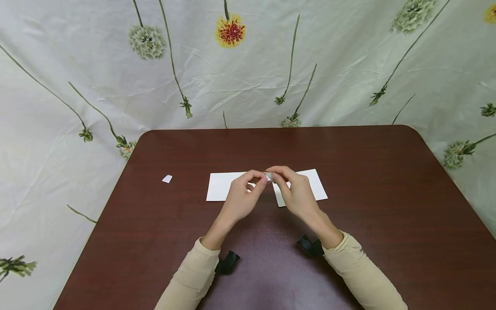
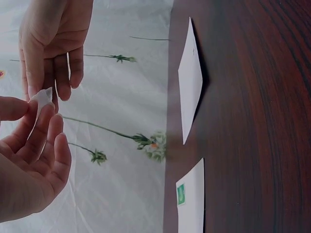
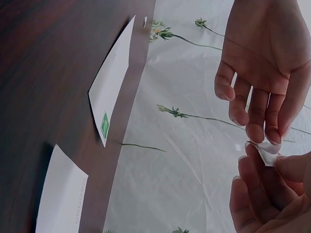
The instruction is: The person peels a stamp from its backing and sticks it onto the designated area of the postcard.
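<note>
My left hand (image 1: 241, 197) and right hand (image 1: 299, 194) meet over the middle of the table. Between them is a small white paper piece (image 2: 43, 98), bent and with a serrated edge. Thumb and fingertips of each hand pinch it from its own side. Beyond the left hand lies a white envelope (image 1: 221, 187), partly covered by that hand; a green stamp (image 3: 105, 125) shows at its corner. Another white envelope (image 1: 314, 181) is behind the right hand, and a row of small printed marks (image 3: 80, 201) runs along one edge of it.
A small white scrap of paper (image 1: 167, 178) lies on the left part of the dark reddish table (image 1: 372, 172). Black straps (image 1: 228, 262) sit at the wrists, by the beige sleeves (image 1: 190, 275). A flower-print cloth (image 1: 248, 86) hangs behind the table.
</note>
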Demonstrator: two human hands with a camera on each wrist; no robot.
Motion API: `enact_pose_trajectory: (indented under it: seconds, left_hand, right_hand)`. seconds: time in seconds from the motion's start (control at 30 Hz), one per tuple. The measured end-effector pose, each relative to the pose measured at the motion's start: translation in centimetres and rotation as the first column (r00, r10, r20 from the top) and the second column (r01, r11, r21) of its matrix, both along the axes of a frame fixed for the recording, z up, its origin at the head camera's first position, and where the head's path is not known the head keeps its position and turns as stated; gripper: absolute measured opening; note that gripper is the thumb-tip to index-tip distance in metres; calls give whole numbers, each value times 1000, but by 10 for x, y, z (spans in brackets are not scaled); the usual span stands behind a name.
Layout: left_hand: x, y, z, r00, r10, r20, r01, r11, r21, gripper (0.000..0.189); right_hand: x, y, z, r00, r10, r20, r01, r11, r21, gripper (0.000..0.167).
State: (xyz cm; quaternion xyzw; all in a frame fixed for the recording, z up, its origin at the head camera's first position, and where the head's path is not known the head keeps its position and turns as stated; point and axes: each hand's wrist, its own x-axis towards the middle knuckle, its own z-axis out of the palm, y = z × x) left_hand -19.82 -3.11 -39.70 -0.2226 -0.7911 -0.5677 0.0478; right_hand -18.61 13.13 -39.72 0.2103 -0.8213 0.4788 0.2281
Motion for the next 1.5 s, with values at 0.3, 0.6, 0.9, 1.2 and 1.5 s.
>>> enact_pose_trajectory:
  seconds: [0.3,0.6,0.9,1.2,1.5]
  left_hand:
    - [0,0,0,1000,-15,-3,15,1000,6,10]
    - [1,0,1,1000,-20,9,20,1000,11,9]
    - [1,-1,1,999,-39,24,38,999,32,10]
    - [0,-1,-1,999,-27,32,26,999,22,11]
    - [-1,-2,-1,998,-25,56,25,1000,2,12]
  right_hand:
    - [-1,1,0,996,17,82,-11,997,-70,15]
    - [-1,3,2,987,44,155,-25,993,-119,16]
    - [-2,5,3,973,57,226,-14,982,-188,15]
    - [-4,8,4,970,24,240,18,985,-169,16]
    - [-6,12,3,975,0,221,36,986,-160,15]
